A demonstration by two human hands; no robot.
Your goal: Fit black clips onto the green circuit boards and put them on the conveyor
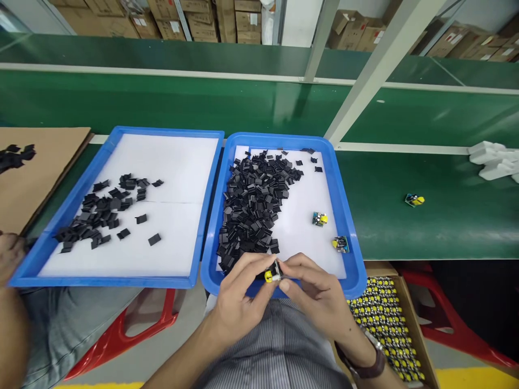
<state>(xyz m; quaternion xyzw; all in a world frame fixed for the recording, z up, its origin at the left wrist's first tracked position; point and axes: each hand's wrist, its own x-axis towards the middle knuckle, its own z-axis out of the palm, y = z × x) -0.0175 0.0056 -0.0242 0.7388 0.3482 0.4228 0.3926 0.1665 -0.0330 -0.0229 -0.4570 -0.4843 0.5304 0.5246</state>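
Observation:
My left hand (242, 294) and my right hand (318, 292) meet over the front edge of the right blue tray (352, 237). Between their fingertips is a small circuit board with a yellow part (272, 274), pinched from both sides. Something black shows on the board; my fingers partly hide it. Behind my left hand, a large pile of small black plastic pieces (255, 200) fills the left half of the tray. Two more boards with yellow parts, one farther back (319, 219) and one nearer the right rim (340, 244), lie on the tray's white bottom.
A second blue tray (162, 282) with black pieces stands on the left, beside a person's arm (12, 324). Another board (414, 200) lies on the green surface (385, 232). A cardboard box (413, 324) of boards is at lower right. A metal post (365, 75) slants behind.

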